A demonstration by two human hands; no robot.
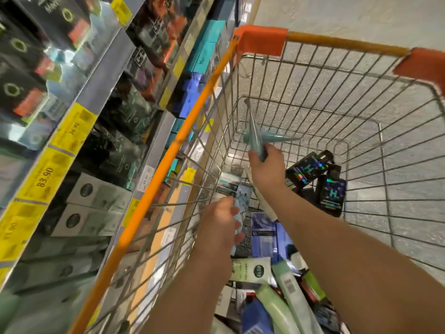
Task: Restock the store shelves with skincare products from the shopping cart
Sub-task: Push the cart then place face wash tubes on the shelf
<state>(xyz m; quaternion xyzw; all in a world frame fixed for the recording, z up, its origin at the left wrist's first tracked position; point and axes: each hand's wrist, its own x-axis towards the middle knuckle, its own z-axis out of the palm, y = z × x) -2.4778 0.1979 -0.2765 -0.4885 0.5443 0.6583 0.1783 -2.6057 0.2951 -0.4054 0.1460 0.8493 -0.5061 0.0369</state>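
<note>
Right hand pinches slim teal plastic tubes by their bases, lifted inside the orange-rimmed wire shopping cart. Left hand grips a pale blue printed carton. Many boxes and tubes remain in the cart; restocking looks far from done. Boxed-product store shelves stand just beside the cart's left rim, leaving tight clearance there.

Floor: pale grey, speckled, fills the upper right of the frame and runs down the right side; tile seams show at right centre. Yellow price tags: a row running diagonally from lower left toward upper centre, fixed to the front edges of the shelves. One reads 36.90, the next below it 83.90; the others are blurred. White price tags: smaller, left of centre, print unreadable.
</note>
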